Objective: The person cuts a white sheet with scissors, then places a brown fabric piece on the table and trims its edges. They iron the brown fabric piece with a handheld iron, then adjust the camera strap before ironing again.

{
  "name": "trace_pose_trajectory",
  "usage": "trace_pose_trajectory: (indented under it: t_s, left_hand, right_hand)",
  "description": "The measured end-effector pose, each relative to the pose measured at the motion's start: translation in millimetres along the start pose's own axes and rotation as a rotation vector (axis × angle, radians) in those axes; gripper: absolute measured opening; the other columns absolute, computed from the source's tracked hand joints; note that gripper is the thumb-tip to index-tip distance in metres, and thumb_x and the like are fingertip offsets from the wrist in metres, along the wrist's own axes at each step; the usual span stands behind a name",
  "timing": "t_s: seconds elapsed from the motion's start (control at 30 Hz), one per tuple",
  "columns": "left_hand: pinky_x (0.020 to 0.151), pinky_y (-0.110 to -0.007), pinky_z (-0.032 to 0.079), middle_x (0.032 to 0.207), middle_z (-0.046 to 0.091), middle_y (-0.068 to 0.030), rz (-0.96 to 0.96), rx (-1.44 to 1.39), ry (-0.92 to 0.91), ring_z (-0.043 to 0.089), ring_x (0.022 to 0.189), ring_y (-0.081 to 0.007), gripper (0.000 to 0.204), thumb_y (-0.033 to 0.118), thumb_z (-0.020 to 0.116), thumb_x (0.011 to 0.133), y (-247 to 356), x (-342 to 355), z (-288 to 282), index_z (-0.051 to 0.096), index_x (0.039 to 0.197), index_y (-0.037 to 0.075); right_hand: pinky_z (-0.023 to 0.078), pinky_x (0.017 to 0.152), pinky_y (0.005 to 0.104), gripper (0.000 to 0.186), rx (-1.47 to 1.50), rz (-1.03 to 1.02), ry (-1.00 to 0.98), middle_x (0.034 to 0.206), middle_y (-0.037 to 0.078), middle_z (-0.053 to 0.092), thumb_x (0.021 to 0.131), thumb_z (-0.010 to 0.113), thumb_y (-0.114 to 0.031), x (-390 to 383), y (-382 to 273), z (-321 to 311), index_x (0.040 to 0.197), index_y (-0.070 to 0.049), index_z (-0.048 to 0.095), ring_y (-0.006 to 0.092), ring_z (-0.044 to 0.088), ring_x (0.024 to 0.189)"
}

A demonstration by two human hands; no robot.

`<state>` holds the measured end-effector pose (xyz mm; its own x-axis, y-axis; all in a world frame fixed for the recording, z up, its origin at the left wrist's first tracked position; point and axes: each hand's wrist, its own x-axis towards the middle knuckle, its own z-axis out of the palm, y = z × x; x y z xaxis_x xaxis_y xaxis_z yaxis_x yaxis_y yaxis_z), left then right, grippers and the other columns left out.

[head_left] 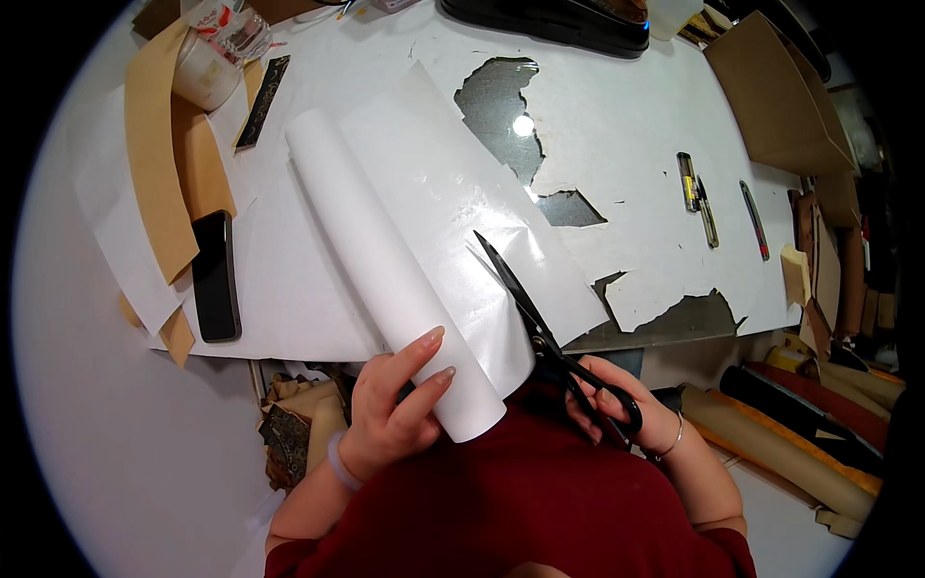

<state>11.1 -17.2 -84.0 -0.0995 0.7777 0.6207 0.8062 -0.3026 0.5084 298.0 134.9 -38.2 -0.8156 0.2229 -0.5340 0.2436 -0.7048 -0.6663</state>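
A thick white paper roll point(371, 260) lies slantwise over the table's near edge, a glossy white sheet point(434, 144) spreading from its right side. My left hand point(400, 400) is closed at the roll's near end, two fingers lying over its top; the thumb is hidden. In my right hand point(621, 400) are black scissors point(544, 344), fingers through the handles. The blades point up and left across the sheet, slightly parted. The sheet creases beside them and bends down over the edge; whether the paper sits between the blades I cannot tell.
On the white-covered table point(617, 135), torn gaps show a dark surface point(496, 96). A phone point(216, 275) and tan paper strips point(154, 144) lie left. Pens point(706, 212), a utility knife point(754, 220) and a cardboard box point(780, 91) are right. Rolled materials point(780, 453) stand below.
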Motion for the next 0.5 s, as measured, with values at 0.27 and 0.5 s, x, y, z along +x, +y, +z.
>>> trace_pose_trajectory:
  t_s: [0.27,0.5]
  left_hand:
    - [0.07,-0.033,0.052,0.144,0.063,-0.0191,-0.002,-0.004,0.002,0.066,0.091,-0.0246,0.057,-0.01,0.076,0.075,2,0,-1,0.061,0.126,0.01]
    - [0.072,-0.034,0.053,0.144,0.063,-0.0188,0.015,-0.032,-0.002,0.067,0.093,-0.0252,0.059,-0.011,0.073,0.072,5,-3,-2,0.063,0.126,0.009]
  right_hand:
    - [0.047,0.065,0.0256,0.036,-0.005,-0.005,0.017,0.088,0.004,0.059,0.109,0.063,-0.042,-3,3,0,0.114,-0.007,0.055,0.0103,0.056,0.069]
    - [0.048,0.063,0.0255,0.033,-0.056,0.0,0.062,0.085,0.003,0.058,0.109,0.063,-0.038,8,0,7,0.113,-0.006,0.055,0.0101,0.055,0.069]
